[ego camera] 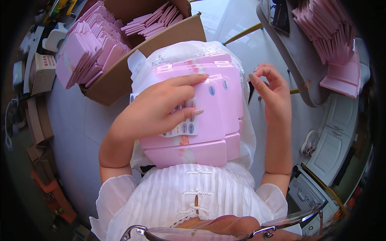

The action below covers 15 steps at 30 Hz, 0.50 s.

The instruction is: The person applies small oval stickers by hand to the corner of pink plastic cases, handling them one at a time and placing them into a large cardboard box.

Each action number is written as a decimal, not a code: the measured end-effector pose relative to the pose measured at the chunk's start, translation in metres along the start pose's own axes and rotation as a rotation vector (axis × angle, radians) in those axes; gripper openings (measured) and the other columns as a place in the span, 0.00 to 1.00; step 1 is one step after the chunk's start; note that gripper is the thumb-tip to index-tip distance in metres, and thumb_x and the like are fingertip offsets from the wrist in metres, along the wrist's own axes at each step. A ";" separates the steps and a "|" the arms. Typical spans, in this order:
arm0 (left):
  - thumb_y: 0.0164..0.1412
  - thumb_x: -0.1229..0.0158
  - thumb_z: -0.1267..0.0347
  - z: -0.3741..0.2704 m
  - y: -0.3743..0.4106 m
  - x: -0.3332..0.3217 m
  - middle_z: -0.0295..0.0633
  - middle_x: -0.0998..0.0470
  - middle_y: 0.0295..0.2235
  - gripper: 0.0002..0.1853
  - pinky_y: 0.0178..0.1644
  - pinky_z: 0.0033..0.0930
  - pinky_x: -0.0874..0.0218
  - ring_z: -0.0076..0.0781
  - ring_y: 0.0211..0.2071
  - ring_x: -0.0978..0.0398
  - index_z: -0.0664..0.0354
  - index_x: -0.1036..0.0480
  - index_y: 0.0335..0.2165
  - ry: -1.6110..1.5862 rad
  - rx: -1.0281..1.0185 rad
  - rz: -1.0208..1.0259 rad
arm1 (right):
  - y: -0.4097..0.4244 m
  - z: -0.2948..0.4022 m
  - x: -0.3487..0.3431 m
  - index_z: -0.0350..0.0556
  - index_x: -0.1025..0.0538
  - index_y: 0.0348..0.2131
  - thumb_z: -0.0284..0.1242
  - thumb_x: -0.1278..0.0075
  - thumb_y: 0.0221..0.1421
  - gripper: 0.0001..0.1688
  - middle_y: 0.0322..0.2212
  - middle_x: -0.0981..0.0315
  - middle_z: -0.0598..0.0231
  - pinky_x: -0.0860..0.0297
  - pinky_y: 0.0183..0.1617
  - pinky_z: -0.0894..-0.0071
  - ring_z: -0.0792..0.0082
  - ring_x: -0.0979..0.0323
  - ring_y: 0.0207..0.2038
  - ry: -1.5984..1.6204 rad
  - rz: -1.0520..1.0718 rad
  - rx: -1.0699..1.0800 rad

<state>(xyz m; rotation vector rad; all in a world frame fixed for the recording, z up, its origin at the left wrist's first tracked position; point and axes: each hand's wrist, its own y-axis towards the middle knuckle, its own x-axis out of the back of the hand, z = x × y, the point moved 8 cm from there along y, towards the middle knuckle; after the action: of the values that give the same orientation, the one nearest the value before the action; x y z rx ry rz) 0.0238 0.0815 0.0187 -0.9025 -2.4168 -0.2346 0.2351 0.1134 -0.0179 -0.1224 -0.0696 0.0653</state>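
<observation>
Flat pink plastic cases [211, 120] lie overlapped in layers on my lap. Two of them bear oval silver stickers [212, 89] near their clasps. My left hand [162, 105] rests over the top case, its index fingertip at the clasp [214, 78]. Beneath that hand's thumb and palm is a sheet of oval stickers [190, 128], partly hidden by the fingers. My right hand [270, 90] is raised to the right of the cases, apart from them. Its thumb and index fingertips are close together; whether something small sits between them is unclear.
A cardboard box [144, 51] with many pink cases [87, 57] stands ahead on the left. On the right, a grey padded seat [298, 54] carries a phone [279, 16] and more stacked pink cases [328, 33]. A shoe [309, 143] lies by white cabinets [331, 141].
</observation>
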 end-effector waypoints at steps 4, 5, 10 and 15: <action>0.50 0.40 0.73 0.000 0.002 -0.003 0.53 0.33 0.53 0.14 0.42 0.35 0.37 0.52 0.38 0.30 0.66 0.39 0.22 0.021 -0.012 0.003 | 0.025 -0.031 0.001 0.46 0.24 0.29 0.35 0.37 0.46 0.14 0.20 0.36 0.79 0.46 0.27 0.89 0.87 0.41 0.25 -0.105 0.116 -0.213; 0.50 0.40 0.73 0.000 0.002 -0.003 0.53 0.33 0.53 0.14 0.41 0.35 0.37 0.52 0.38 0.30 0.66 0.39 0.22 0.025 -0.017 0.000 | 0.027 -0.030 0.000 0.46 0.24 0.29 0.35 0.37 0.46 0.14 0.20 0.36 0.78 0.46 0.27 0.88 0.87 0.41 0.25 -0.116 0.120 -0.213; 0.49 0.39 0.73 0.002 0.001 -0.002 0.53 0.32 0.53 0.15 0.39 0.35 0.36 0.52 0.36 0.30 0.66 0.40 0.22 0.041 -0.027 -0.016 | 0.032 -0.029 -0.006 0.45 0.24 0.28 0.35 0.36 0.45 0.15 0.21 0.35 0.77 0.46 0.25 0.87 0.86 0.41 0.25 -0.174 0.132 -0.223; 0.49 0.39 0.73 0.002 0.002 -0.002 0.52 0.32 0.53 0.15 0.38 0.34 0.36 0.52 0.35 0.29 0.66 0.40 0.22 0.053 -0.024 -0.015 | 0.032 -0.034 -0.005 0.44 0.24 0.27 0.36 0.36 0.45 0.15 0.22 0.35 0.77 0.46 0.24 0.86 0.85 0.42 0.24 -0.206 0.132 -0.244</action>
<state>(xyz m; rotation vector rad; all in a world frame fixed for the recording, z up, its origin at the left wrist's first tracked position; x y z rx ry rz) 0.0254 0.0823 0.0163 -0.8785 -2.3772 -0.2904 0.2303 0.1408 -0.0560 -0.3639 -0.2760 0.2018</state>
